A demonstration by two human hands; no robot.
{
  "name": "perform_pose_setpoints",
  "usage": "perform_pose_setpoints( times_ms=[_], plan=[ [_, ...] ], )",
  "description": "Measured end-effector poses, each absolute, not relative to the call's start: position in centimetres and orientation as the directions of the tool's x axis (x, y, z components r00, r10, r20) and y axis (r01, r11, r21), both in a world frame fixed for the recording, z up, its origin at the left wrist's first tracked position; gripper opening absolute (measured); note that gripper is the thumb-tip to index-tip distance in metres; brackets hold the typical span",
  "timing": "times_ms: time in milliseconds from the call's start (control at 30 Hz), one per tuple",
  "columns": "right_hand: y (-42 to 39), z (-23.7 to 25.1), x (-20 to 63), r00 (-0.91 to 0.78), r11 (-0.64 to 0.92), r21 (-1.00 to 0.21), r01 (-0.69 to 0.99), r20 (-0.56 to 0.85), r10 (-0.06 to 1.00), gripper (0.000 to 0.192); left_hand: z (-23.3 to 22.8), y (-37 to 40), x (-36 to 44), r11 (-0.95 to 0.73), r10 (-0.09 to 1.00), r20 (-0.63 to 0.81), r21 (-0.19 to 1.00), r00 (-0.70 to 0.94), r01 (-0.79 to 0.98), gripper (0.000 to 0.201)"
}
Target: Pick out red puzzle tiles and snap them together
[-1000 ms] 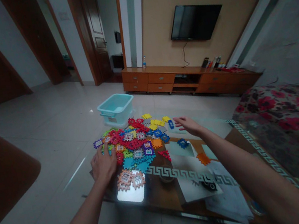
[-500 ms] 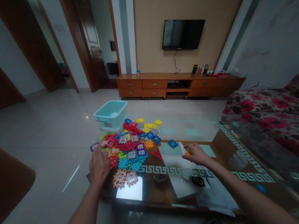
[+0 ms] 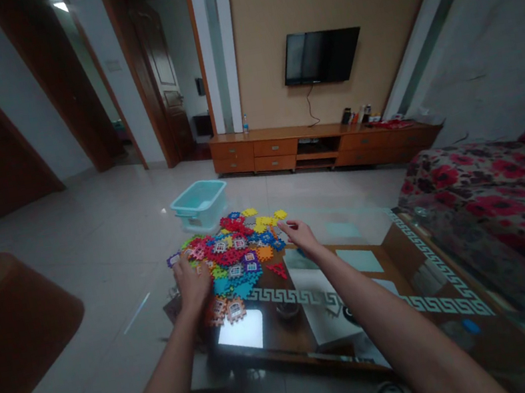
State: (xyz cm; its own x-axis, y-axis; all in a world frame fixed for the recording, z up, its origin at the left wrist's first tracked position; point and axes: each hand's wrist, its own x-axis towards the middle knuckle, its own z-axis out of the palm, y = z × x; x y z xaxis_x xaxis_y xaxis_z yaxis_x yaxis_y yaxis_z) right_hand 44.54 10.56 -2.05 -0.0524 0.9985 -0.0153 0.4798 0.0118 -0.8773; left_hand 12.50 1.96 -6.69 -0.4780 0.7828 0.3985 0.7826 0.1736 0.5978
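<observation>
A heap of colourful interlocking plastic tiles with notched edges (image 3: 225,257) lies on the glass coffee table (image 3: 289,347). My left hand (image 3: 193,282) rests on the heap's left side, its fingers spread over the tiles. My right hand (image 3: 300,236) is at the heap's far right edge, thumb and fingers pinched on a small orange tile (image 3: 273,230). Yellow tiles (image 3: 263,223) lie just beyond its fingertips. A red triangular tile (image 3: 277,270) sits apart, nearer to me. The blue tile under my right wrist is mostly hidden.
A light blue plastic tub (image 3: 200,206) stands beyond the heap. To the right is a flowered sofa (image 3: 484,184), to the left a brown stool (image 3: 15,321). A low wooden cabinet (image 3: 275,150) runs along the far wall under a television (image 3: 323,56).
My right hand has moved left and away from me with the orange tile, from the table's middle to the heap's edge. My left hand has shifted slightly on the tiles.
</observation>
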Motion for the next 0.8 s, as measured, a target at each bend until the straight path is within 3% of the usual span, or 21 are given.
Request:
perform_pose_setpoints(
  times_ms=[133,367,500,633,800],
  plan=[
    [8.4,-1.5,44.6,-0.085,0.047,-0.889,0.456,0.009,0.996,0.04,-6.8,2.1,13.5,0.137,0.866,0.359,0.496,-0.347,0.857,0.053],
    [-0.5,-2.6,49.5,-0.221,0.012,-0.877,0.479,-0.107,0.969,0.032,-6.1,2.3,16.0,0.088,0.917,0.336,0.359,-0.216,0.929,0.053],
    [-3.8,-3.6,51.9,-0.4,0.177,-0.759,0.626,-0.118,0.909,0.028,-5.4,2.7,17.6,0.008,0.951,0.293,0.28,-0.094,0.96,0.052],
    [-5.2,-3.9,53.0,-0.405,0.256,-0.603,0.755,-0.123,0.906,0.029,-5.0,3.5,18.6,-0.097,0.958,0.286,0.229,0.028,0.968,0.052],
    [-5.5,-2.8,52.9,-0.421,0.283,-0.58,0.764,-0.116,0.899,0.034,-5.6,5.0,18.9,-0.13,0.951,0.3,0.187,0.069,0.974,0.055]
  ],
)
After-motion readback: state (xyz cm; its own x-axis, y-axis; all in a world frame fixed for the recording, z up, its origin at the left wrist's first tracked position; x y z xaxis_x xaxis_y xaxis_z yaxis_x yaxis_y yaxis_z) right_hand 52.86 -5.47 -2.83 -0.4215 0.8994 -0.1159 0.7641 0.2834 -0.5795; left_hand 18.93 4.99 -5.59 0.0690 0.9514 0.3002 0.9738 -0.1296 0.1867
